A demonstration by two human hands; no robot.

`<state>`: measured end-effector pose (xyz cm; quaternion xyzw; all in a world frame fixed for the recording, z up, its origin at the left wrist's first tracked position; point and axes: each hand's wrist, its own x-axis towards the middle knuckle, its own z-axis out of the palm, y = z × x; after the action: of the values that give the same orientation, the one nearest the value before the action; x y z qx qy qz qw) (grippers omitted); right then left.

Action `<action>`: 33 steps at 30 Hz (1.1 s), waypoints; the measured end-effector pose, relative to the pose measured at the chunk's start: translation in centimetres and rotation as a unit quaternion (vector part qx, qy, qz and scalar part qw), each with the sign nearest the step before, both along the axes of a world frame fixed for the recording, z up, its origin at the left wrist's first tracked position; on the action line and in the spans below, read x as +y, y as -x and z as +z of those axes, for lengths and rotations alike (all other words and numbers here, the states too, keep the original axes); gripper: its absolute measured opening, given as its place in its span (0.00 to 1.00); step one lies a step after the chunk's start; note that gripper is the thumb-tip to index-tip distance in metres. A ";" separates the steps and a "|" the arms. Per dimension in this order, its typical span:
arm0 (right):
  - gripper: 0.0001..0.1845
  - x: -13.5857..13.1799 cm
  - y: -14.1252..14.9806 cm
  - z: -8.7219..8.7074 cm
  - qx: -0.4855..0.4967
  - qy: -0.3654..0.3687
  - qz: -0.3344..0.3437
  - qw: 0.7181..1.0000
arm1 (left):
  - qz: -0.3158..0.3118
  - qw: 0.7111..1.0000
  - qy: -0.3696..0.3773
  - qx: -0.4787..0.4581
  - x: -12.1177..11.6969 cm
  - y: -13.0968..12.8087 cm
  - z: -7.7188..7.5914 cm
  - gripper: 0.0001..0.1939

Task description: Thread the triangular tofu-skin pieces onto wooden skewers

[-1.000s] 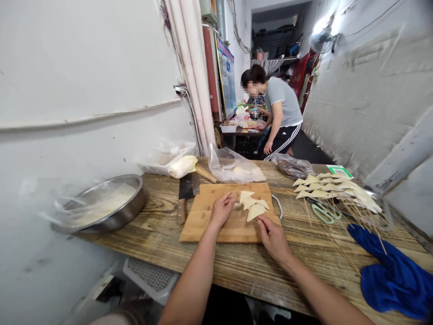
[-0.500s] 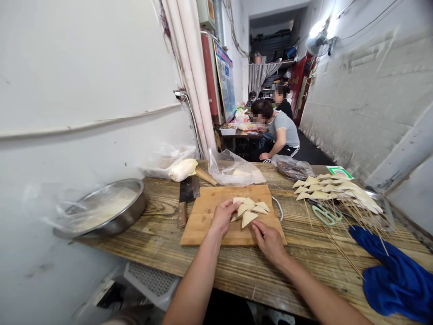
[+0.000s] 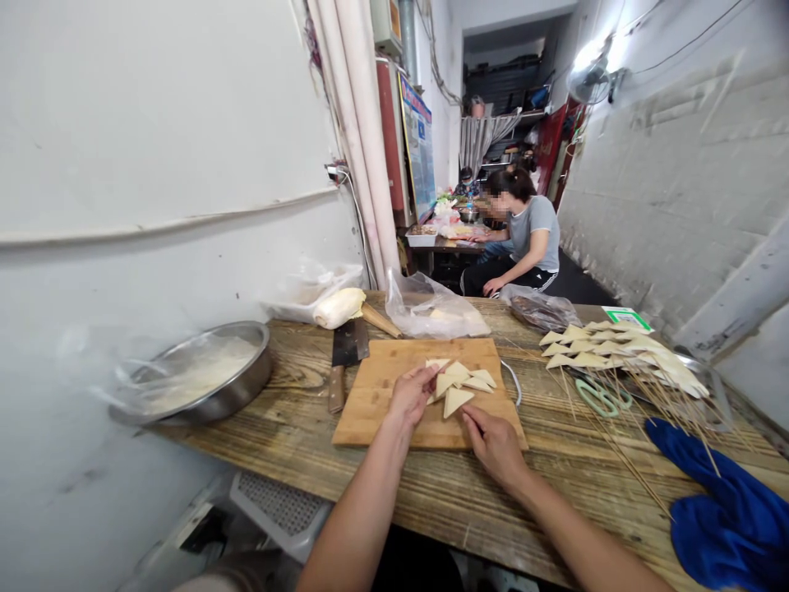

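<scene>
Several pale tofu triangles (image 3: 459,381) lie in a loose heap on a wooden cutting board (image 3: 382,395). My left hand (image 3: 412,393) rests on the board at the heap's left side, fingers curled against the nearest pieces. My right hand (image 3: 491,441) sits at the board's near right edge, its fingertips touching the lowest triangle (image 3: 456,400). Whether either hand actually grips a piece is hard to tell.
A cleaver (image 3: 343,356) lies left of the board, a steel pan (image 3: 203,378) farther left. Skewered triangles (image 3: 616,349), green scissors (image 3: 602,398) and a blue cloth (image 3: 727,510) lie right. Plastic bags (image 3: 431,311) sit behind. A person (image 3: 523,238) crouches beyond the wooden table (image 3: 468,493).
My hands drew the triangles closer together toward the board's near side. The person in the background went from standing bent over to crouching low.
</scene>
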<state>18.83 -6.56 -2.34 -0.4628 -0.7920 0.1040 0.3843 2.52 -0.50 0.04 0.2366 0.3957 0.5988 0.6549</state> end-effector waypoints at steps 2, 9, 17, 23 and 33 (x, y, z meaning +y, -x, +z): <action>0.17 0.0 0.0 0.0 0.001 -0.004 0.000 1.000 | 0.008 1.000 0.001 -0.006 0.1 0.2 0.0 0.10; 0.16 0.1 -0.1 -0.4 0.013 0.002 -0.008 1.000 | -0.008 1.000 -0.014 -0.021 0.1 0.3 0.3 0.10; 0.16 0.4 0.1 -0.8 0.073 -0.004 0.000 0.997 | -0.128 0.991 -0.032 -0.019 -1.4 -1.0 1.3 0.21; 0.16 0.4 0.3 -0.7 0.071 -0.001 0.005 0.997 | -0.107 0.994 0.003 0.012 -1.5 -1.4 1.2 0.17; 0.16 0.4 0.2 -0.7 0.064 0.001 0.011 0.998 | -0.054 0.998 0.026 -0.008 -1.3 -1.5 0.9 0.09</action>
<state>18.60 -6.17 -3.06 -0.4468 -0.7707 0.1387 0.4326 4.03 -1.76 0.98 0.2359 0.3923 0.5543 0.6951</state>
